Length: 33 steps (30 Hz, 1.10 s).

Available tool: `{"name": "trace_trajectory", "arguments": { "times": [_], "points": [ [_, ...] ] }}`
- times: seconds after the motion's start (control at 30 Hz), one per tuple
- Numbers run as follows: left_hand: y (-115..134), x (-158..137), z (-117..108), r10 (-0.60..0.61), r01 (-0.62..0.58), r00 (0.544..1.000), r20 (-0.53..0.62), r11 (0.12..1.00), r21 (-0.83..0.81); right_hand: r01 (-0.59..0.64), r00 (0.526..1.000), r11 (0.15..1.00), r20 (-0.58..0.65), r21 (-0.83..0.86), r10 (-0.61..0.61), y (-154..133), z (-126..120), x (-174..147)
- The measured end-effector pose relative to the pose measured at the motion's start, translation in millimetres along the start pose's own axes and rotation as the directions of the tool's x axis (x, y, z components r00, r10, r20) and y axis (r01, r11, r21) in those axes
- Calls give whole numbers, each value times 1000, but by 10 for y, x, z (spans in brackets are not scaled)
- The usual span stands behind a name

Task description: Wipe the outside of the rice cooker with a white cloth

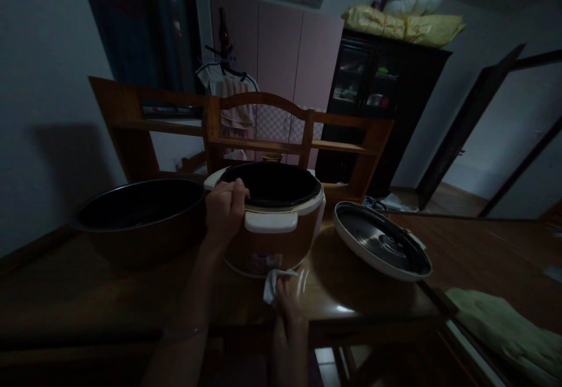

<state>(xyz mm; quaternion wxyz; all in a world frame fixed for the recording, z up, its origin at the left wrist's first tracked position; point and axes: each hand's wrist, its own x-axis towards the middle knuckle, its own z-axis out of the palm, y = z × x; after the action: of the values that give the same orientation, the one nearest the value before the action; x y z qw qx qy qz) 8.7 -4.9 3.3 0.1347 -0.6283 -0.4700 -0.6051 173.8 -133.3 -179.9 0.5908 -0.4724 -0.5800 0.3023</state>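
Note:
A rice cooker (274, 240) with a brown body, white trim and a dark, lidless opening stands upright on the wooden desk (342, 293). My left hand (225, 208) is closed over the left front of its rim, with the thumb along the top. Low at the cooker's front base, my right hand (287, 300) pinches a crumpled white cloth (271, 288), which touches or nearly touches the bottom edge. To the left sits a wide dark inner pot (144, 240). On the right a round lid (381, 240) lies with its metal inner side up.
A wooden shelf rack (259, 141) rises along the desk's back edge. Beyond it are a pink wardrobe (278, 53), hanging clothes (237, 97) and a dark cabinet (377, 117). A pale green cloth (504, 325) lies at lower right, past the desk's right edge.

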Motion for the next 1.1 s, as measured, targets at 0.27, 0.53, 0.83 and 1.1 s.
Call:
{"name": "trace_trajectory", "arguments": {
  "times": [0.27, 0.53, 0.83, 1.1],
  "points": [
    [-7, 8, -1, 15, -15, 1000, 5, 1000, 11, 6, 998, 1000, 63, 26, -8, -59, -85, -20],
    [7, 5, -8, 6, -6, 1000, -3, 1000, 1, -78, 995, 977, 75, 196, 65, -158, 12, -84],
    [2, 10, -5, 24, -24, 1000, -1, 1000, 5, -149, 988, 966, 70, 213, 137, -413, -106, -12],
    [-16, 12, 1, 39, -39, 999, -22, 999, 21, -48, 995, 998, -86, -38, 45, -59, -513, 217]
  ]
}}
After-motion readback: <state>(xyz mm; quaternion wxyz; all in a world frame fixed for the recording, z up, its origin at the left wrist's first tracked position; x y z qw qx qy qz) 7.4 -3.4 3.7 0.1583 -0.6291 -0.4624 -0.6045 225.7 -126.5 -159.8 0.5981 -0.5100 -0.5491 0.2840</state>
